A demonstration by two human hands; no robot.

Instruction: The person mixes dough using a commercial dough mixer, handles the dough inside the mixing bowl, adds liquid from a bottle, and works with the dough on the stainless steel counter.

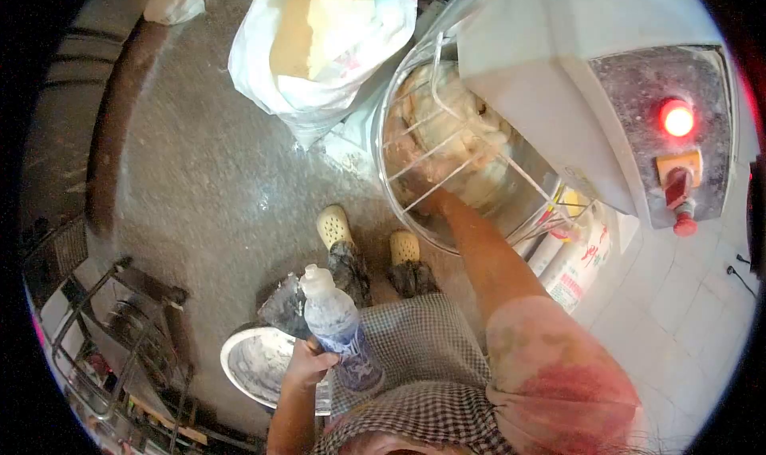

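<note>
My left hand [309,364] is closed at the lower left, its thumb on a clear plastic bottle [339,327] with a white cap and blue print. A dark flour-dusted scraper blade [284,303] shows beside the bottle, its brown handle running to the same hand. My right arm reaches into the metal mixer bowl [511,207], where my right hand [413,168] is against the pale dough [455,124] at the bowl's left side. The wire guard [459,148] crosses in front, and the fingers are blurred and partly hidden.
An open white sack [259,72] of pale powder stands beside the bowl. The mixer's panel [638,80] has a lit red light [678,118] and a red knob. A white basin [239,367] lies below the scraper. Metal racks [112,335] stand at left; printed packages [578,255] lie right.
</note>
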